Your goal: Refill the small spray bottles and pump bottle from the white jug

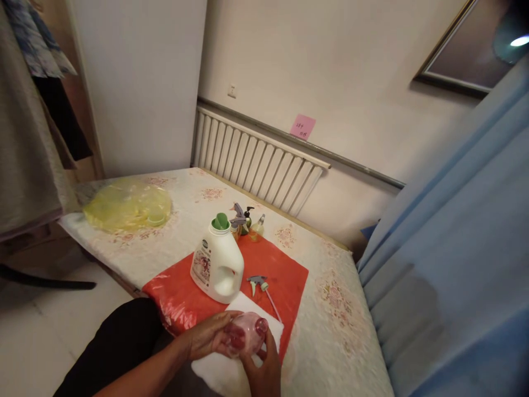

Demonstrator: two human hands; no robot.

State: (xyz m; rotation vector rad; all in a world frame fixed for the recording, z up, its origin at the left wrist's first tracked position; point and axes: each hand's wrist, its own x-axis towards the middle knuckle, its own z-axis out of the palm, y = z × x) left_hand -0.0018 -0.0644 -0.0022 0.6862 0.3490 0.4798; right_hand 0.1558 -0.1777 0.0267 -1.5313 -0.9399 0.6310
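Note:
A clear pink bottle (247, 328) without its top is tilted between my two hands, its open neck pointing right and up. My left hand (209, 334) wraps its base side, and my right hand (264, 361) grips it near the neck. Under the hands lies a white cloth (243, 304), partly hidden by them. Just beyond, a grey spray trigger head (258, 282) with a thin tube rests on a red plastic sheet (285, 264). A large white jug (219, 259) with a green spout stands upright on the sheet, to the left of the trigger head.
Behind the jug stand several small spray and pump bottles (257, 227). A yellow plastic bag (128, 207) lies at the left of the flowered table cover (330, 331). A radiator (256, 160) lines the wall behind; a blue curtain (458, 248) hangs on the right.

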